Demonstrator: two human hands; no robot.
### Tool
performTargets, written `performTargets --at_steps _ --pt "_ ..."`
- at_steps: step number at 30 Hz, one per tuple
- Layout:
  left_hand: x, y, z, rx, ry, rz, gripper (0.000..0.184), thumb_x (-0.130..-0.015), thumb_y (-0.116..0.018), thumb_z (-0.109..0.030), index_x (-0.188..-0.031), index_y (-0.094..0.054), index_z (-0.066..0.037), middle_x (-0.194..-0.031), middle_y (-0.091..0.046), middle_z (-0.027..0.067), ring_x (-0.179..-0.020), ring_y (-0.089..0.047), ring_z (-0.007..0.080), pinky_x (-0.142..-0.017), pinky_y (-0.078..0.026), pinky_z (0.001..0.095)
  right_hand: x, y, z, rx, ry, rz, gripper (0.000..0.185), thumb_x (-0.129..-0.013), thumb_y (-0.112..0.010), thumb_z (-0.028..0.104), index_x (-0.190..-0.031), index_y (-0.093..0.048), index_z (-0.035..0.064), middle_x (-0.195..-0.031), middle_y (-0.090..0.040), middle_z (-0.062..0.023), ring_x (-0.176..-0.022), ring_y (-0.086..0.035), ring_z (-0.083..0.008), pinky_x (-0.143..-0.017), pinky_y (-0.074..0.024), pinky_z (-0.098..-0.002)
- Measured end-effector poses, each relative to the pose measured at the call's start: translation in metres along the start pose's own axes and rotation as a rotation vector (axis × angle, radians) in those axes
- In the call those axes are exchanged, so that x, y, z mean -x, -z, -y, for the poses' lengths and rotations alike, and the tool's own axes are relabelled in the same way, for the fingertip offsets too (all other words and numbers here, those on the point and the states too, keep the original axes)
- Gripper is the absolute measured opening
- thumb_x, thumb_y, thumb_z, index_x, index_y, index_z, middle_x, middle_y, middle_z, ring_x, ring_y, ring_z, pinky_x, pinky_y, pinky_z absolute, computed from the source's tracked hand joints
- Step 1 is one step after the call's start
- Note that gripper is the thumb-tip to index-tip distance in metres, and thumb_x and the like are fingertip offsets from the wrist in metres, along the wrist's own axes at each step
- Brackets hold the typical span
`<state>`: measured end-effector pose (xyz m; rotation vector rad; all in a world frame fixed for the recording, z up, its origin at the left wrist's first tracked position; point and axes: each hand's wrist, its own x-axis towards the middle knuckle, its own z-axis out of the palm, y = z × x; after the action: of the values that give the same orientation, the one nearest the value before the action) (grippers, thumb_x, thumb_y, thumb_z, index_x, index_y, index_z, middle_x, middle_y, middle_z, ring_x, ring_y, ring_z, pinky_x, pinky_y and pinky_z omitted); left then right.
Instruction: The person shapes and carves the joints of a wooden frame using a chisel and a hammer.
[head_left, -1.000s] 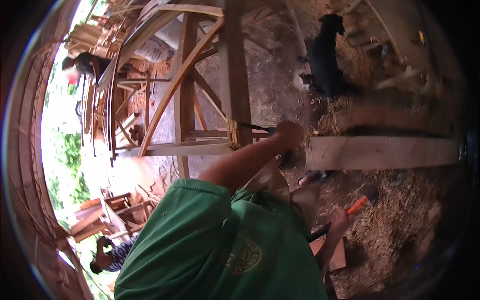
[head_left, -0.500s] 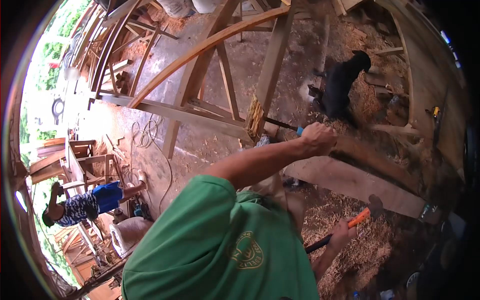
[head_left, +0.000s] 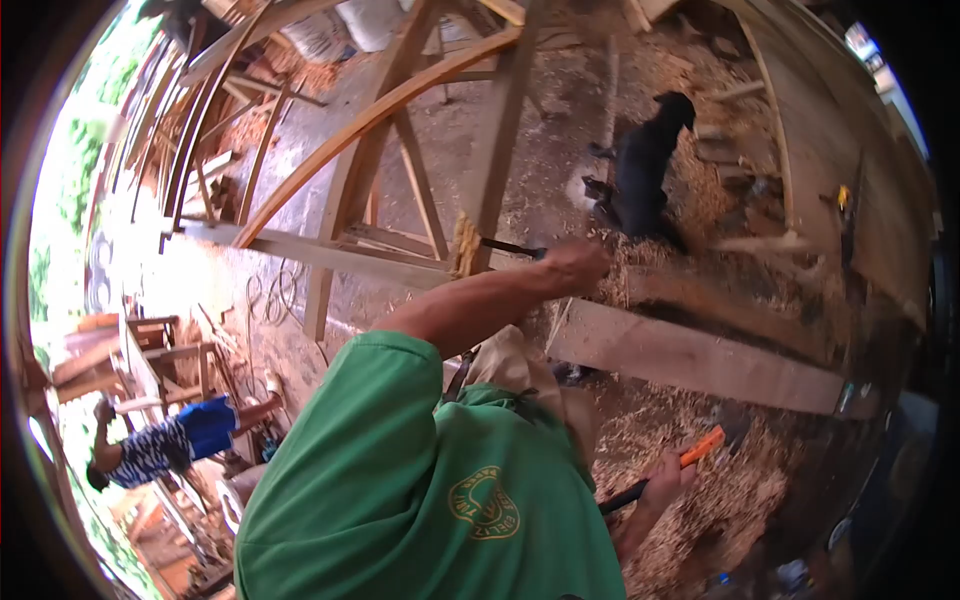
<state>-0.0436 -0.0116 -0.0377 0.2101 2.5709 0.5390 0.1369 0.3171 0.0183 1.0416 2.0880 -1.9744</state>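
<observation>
Head view: left grip [head_left: 578, 265] clenched round chisel [head_left: 514, 247], set at splintered end [head_left: 466, 243] of post [head_left: 503, 140]; right grip [head_left: 668, 482] clasping orange-black hammer [head_left: 703, 446], far end blurred. Best practice, likely: chisel steady, angle even, wrist firm.

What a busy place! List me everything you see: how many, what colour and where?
Timber frame: one, light brown, upper centre
Chisel-like tool: one, dark, by the frame's splintered corner
Hammer-like tool: one, orange and black, lower right, head blurred
Broad board: one, pale brown, right of centre
Wood shavings: countless, tan, lower right
Dog: one, black, upper right
Sacks: at least two, whitish, top
Person: one, blue shorts, lower left
Shirt: one, green, bottom centre
Left hand: one, bare, gripping the chisel-like tool
Right hand: one, bare, gripping the hammer-like tool
</observation>
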Motion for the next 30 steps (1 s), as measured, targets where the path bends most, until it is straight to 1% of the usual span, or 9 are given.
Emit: performTargets --at_steps 8,12,15,16,18,19,21,25,30 --pt "-0.012 -0.026 0.027 -0.139 -0.030 0.104 0.021 -0.072 -0.067 -0.013 -0.090 -0.075 -0.004 -0.096 -0.072 0.0196 -0.092 -0.071 0.0363 -0.077 -0.058 0.0474 0.011 0.047 -0.046 -0.178 -0.101 -0.081 0.021 -0.087 -0.052 0.006 -0.106 -0.050 -0.0025 -0.060 -0.040 0.0018 -0.044 -0.039 -0.0069 -0.039 -0.0322 -0.0234" --pt "-0.035 -0.092 0.099 -0.524 0.185 0.051 0.026 -0.074 -0.070 -0.021 -0.096 -0.077 -0.008 -0.099 -0.073 0.0186 -0.094 -0.071 0.0334 -0.080 -0.058 0.0467 0.027 0.088 -0.073 -0.278 -0.074 -0.278 0.019 -0.086 -0.053 0.006 -0.102 -0.052 -0.0022 -0.059 -0.039 0.0016 -0.044 -0.039 -0.0072 -0.039 -0.0317 -0.0238" --pt "-0.040 -0.079 0.090 -0.489 0.133 0.155 0.026 -0.075 -0.069 -0.021 -0.095 -0.077 -0.007 -0.097 -0.073 0.0191 -0.095 -0.072 0.0334 -0.080 -0.058 0.0466 0.062 0.122 -0.112 -0.314 -0.089 -0.456 0.018 -0.084 -0.058 0.009 -0.099 -0.054 0.0006 -0.058 -0.039 0.0010 -0.042 -0.038 -0.0081 -0.038 -0.0313 -0.0230" --pt "-0.035 -0.050 0.054 -0.419 0.219 0.223 0.027 -0.075 -0.067 -0.019 -0.097 -0.076 -0.007 -0.095 -0.073 0.0203 -0.095 -0.072 0.0350 -0.081 -0.058 0.0459 0.069 0.131 -0.114 -0.314 -0.094 -0.491 0.020 -0.085 -0.060 0.010 -0.101 -0.054 0.0002 -0.059 -0.039 0.0007 -0.042 -0.036 -0.0084 -0.038 -0.0314 -0.0230" --pt "-0.030 -0.023 0.019 -0.314 0.172 0.148 0.027 -0.075 -0.067 -0.020 -0.097 -0.076 -0.006 -0.099 -0.073 0.0203 -0.095 -0.071 0.0363 -0.081 -0.058 0.0467 0.059 0.158 -0.147 -0.296 -0.171 -0.605 0.021 -0.088 -0.060 0.012 -0.103 -0.056 -0.0025 -0.062 -0.041 0.0005 -0.042 -0.035 -0.0086 -0.035 -0.0318 -0.0237" --pt "-0.027 -0.017 0.014 -0.222 0.114 0.092 0.028 -0.075 -0.067 -0.021 -0.096 -0.076 -0.006 -0.102 -0.072 0.0203 -0.096 -0.071 0.0376 -0.080 -0.057 0.0474 0.056 0.188 -0.185 0.037 0.075 -0.413 0.016 -0.088 -0.060 0.012 -0.094 -0.056 -0.0021 -0.062 -0.041 0.0005 -0.041 -0.037 -0.0091 -0.033 -0.0324 -0.0241" --pt "-0.023 -0.018 0.020 -0.226 0.097 0.011 0.029 -0.073 -0.067 -0.020 -0.097 -0.075 -0.007 -0.099 -0.072 0.0207 -0.093 -0.071 0.0383 -0.080 -0.057 0.0467 0.058 0.169 -0.145 0.088 0.033 -0.489 0.012 -0.086 -0.060 0.011 -0.084 -0.055 0.0006 -0.059 -0.042 -0.0013 -0.040 -0.041 -0.0101 -0.033 -0.0339 -0.0257" --pt "0.014 -0.003 0.017 -0.177 0.074 -0.075 0.030 -0.070 -0.066 -0.019 -0.097 -0.074 -0.009 -0.094 -0.072 0.0199 -0.089 -0.070 0.0392 -0.080 -0.057 0.0467 0.032 0.153 -0.104 -0.043 -0.057 -0.508 0.008 -0.086 -0.057 0.009 -0.088 -0.054 0.0018 -0.056 -0.041 -0.0012 -0.039 -0.040 -0.0100 -0.033 -0.0353 -0.0267" --pt "0.055 0.018 0.028 -0.139 0.140 0.009 0.022 -0.070 -0.066 -0.017 -0.089 -0.075 -0.009 -0.089 -0.073 0.0169 -0.085 -0.071 0.0362 -0.075 -0.058 0.0462 0.008 0.096 -0.038 -0.198 -0.003 -0.304 0.013 -0.085 -0.053 0.006 -0.098 -0.051 0.0016 -0.055 -0.036 0.0022 -0.041 -0.036 -0.0082 -0.035 -0.0340 -0.0255"
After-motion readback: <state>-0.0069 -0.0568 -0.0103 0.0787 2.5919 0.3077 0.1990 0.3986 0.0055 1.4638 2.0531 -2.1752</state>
